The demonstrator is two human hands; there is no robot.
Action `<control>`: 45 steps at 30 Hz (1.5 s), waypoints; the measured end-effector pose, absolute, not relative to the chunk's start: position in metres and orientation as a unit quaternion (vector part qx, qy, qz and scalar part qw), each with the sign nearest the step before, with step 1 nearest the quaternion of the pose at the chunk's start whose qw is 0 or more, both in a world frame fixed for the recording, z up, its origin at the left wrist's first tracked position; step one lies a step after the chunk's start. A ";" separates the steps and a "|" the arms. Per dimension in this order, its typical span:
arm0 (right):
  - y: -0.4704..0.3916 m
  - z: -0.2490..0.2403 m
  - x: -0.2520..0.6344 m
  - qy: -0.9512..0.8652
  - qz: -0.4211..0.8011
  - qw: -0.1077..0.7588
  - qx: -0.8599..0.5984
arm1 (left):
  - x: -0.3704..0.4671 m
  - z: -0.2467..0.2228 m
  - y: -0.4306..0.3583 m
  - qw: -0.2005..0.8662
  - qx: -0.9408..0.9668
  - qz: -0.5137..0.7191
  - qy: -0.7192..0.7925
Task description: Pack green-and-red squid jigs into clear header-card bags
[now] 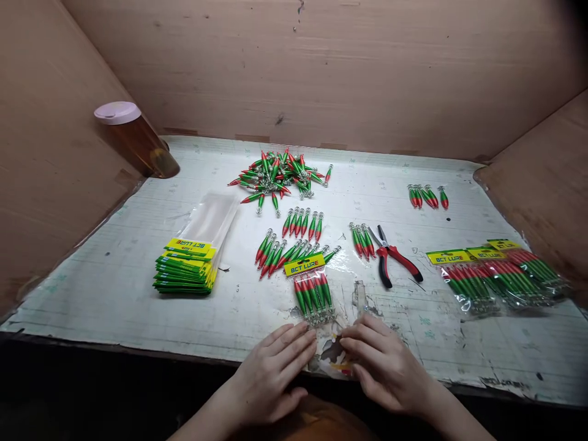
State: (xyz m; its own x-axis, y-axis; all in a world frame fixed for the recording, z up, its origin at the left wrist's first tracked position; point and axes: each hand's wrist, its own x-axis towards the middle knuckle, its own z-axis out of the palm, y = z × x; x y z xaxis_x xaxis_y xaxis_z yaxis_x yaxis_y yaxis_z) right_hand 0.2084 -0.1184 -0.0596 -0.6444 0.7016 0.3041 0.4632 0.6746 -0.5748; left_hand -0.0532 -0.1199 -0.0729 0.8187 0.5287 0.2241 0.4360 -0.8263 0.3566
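Just ahead of the left hand [275, 370], farther from the right hand [390, 364], the lure packet [312, 294] runs lengthwise away; thumbs and fingers stand apart.

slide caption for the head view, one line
Left hand and right hand near a filled BCT LURE packet on a table with pliers, loose lures and stacked bags.

The lure pile [275, 174] lies at the rear centre of the worktop [114, 263]. Lure rows [298, 225] lie before it, a single filled pack [312, 291] in front of them. Left: bag stack [188, 263], with the tumbler [142, 144] behind. Right: pliers [386, 252], beside a lure group [362, 241]. Far right: three filled packs [508, 278], overlapping.
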 end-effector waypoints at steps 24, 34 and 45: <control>-0.135 -0.079 0.170 -0.711 0.476 0.321 -0.406 | -0.025 -0.093 -0.126 0.154 0.846 0.321 0.397; -0.120 -0.076 0.271 -0.507 0.345 0.545 -0.572 | -0.032 -0.092 -0.126 0.098 0.862 0.364 0.339; -0.149 -0.097 0.209 -0.906 0.042 0.246 -0.341 | -0.040 -0.096 -0.135 0.062 0.857 0.376 0.346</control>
State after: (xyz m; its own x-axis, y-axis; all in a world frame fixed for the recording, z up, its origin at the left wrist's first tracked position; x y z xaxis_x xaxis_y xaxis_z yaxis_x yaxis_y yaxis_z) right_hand 0.2085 -0.1489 -0.0970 -0.6460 0.6389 0.4177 0.5975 0.7638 -0.2443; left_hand -0.0399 -0.1349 -0.0960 0.4779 0.6403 0.6013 0.5467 -0.7526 0.3669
